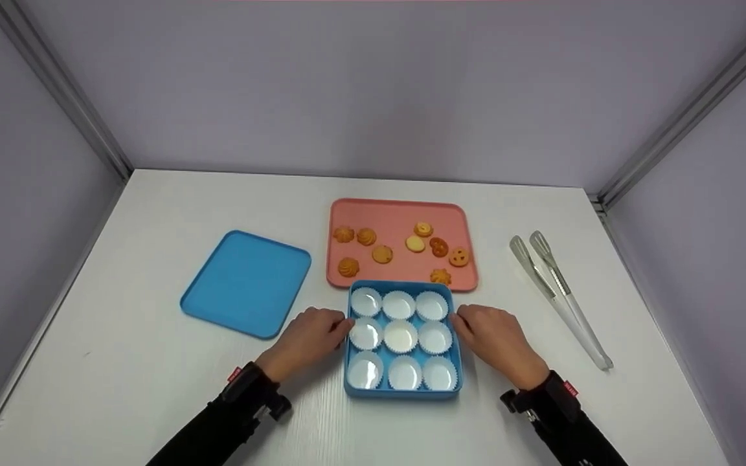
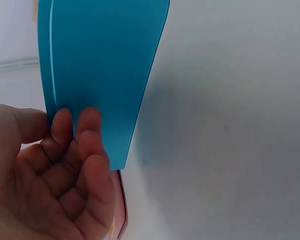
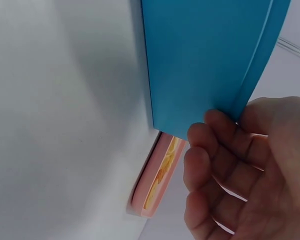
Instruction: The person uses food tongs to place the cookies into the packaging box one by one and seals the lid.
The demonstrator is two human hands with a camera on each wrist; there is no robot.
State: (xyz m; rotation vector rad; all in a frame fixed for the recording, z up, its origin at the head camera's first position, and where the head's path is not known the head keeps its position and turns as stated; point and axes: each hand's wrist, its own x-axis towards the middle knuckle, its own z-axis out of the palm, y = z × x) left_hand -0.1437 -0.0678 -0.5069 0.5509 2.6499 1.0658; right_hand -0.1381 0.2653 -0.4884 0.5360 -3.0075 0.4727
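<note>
Left hand [image 1: 308, 338] and right hand [image 1: 495, 336] are pinching the box [image 1: 405, 394]; cups [image 1: 401, 336] are already sitting inside; cookies [image 1: 383, 254] are apparently waiting on the tray [image 1: 392, 217] near the desk's [image 1: 120, 291] far edge.

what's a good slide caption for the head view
Both hands grip an open blue box of nine round white fluted cups, before a rectangular pink tray of golden-brown cookies.

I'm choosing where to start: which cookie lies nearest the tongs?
The dark-spotted round cookie, by the right edge of the pink tray; all the others lie farther left, away from the tongs.
</note>
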